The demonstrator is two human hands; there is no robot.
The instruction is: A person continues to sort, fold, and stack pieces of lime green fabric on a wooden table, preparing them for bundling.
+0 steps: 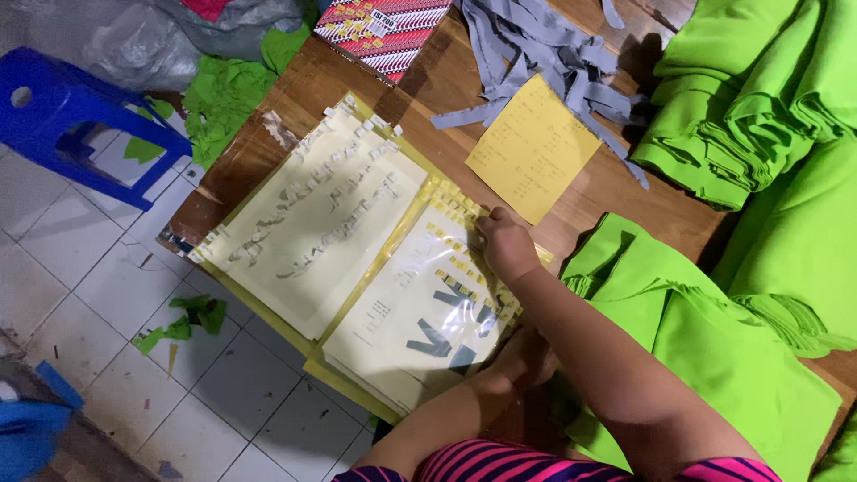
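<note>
Right hand [507, 243] pinches small tabs atop the open yellow plastic-sleeved binder [357, 259]; left hand [527, 357] beside it — grip unclear; sorting seemingly midway.

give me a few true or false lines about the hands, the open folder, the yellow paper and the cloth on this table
1. The right hand rests on the top edge of the open folder. True.
2. The left hand holds the yellow paper. False: that paper lies alone on the wooden table, untouched; the left hand is at the folder's lower right edge.
3. Folded green cloth is stacked to the right of the folder. True.
4. The grey strips lie on the floor. False: they lie on the table above the yellow paper.
5. The stool at the left is red. False: it is blue.
</note>
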